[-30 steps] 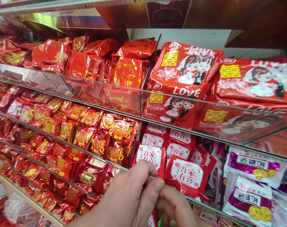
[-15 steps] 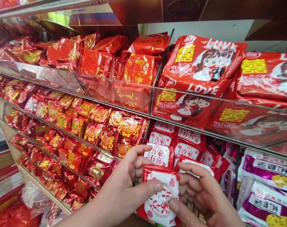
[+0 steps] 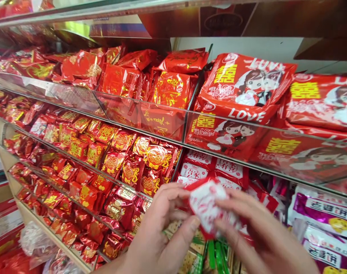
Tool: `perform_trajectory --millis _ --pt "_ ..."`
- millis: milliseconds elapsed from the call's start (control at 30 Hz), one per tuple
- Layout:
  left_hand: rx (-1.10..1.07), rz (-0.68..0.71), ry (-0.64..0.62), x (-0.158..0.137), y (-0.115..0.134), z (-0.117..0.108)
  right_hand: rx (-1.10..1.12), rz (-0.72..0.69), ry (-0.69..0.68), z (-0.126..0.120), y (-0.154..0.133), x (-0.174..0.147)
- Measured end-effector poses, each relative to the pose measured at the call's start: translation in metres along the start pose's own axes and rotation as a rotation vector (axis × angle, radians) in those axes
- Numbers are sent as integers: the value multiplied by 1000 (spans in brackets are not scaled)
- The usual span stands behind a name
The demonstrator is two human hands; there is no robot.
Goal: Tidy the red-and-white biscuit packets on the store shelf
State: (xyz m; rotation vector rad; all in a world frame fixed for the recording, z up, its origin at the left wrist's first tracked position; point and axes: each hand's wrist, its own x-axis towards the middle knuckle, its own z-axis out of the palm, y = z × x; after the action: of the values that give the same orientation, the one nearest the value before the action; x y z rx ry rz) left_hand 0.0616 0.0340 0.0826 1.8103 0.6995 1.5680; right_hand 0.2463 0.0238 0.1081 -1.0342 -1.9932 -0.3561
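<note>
A small red-and-white snack packet (image 3: 205, 203) with red printing is tilted and smeared by motion between my two hands. My left hand (image 3: 169, 224) grips its left side, fingers behind it and thumb in front near the lower edge. On the other side, my right hand (image 3: 256, 228) is blurred, its fingers and thumb closed on the packet's right part. Behind them, more red-and-white packets (image 3: 194, 171) of the same look lie stacked in a shelf compartment, partly hidden by my hands.
Large red LOVE packets (image 3: 249, 82) fill the shelf above, behind a clear plastic front (image 3: 219, 131). Small red-and-gold wrapped sweets (image 3: 123, 139) fill the tiers at left. Purple-and-white packets (image 3: 322, 213) lie at right, green-edged cracker packets (image 3: 192, 258) below my hands.
The packet has been raised and tilted, its printed face now blurred. My right hand has moved up and turned with it. Green-edged packets below have come into view.
</note>
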Motion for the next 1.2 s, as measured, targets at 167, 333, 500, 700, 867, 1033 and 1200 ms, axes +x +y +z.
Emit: perform_trajectory --millis 167,333,500,700,867,1033,1200 --pt "904 399 -198 7 -6 1 -245 -210 73 3 31 36" --pt "1122 241 -427 12 -12 11 -279 -419 -108 12 28 50" --pt "1109 167 -510 17 -7 13 -131 -277 -265 28 40 64" --pt "1058 145 -531 19 -4 11 -91 -119 -390 38 53 86" --pt "1098 185 -557 17 -9 9 -58 -104 -477 40 56 101" --pt "1092 206 -560 21 -11 10 -52 -90 -487 30 59 101" --pt "909 398 -504 4 -10 -11 -29 -127 -269 -10 35 38"
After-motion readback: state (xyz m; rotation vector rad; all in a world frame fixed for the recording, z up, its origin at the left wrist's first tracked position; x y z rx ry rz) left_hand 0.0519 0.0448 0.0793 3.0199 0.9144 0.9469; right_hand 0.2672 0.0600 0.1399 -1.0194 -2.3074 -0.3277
